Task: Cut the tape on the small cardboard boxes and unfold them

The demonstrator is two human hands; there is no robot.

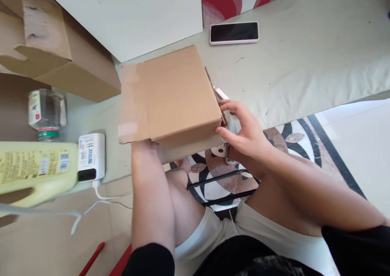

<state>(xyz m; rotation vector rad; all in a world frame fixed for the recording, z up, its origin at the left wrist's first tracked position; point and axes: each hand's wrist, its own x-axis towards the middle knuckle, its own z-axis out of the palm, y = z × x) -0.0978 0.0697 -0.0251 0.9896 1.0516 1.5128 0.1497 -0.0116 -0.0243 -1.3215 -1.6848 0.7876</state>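
Observation:
A brown cardboard box [179,93] lies at the near edge of the cloth-covered table, its left flap [133,101] sticking out. My left hand [144,145] reaches beneath that flap; its fingers are hidden. At the other end, my right hand [243,129] has its thumb against the front corner and its fingers at the open right end, gripping the box there. Something white and some clear plastic [234,123] show at that end, partly behind my fingers.
Behind the box stand a large white carton [152,20] and a phone [234,33]. To the left are an open cardboard carton [82,60], a clear bottle with a green cap [47,109], a yellow jug [36,166] and a white power bank [91,156] with a cable.

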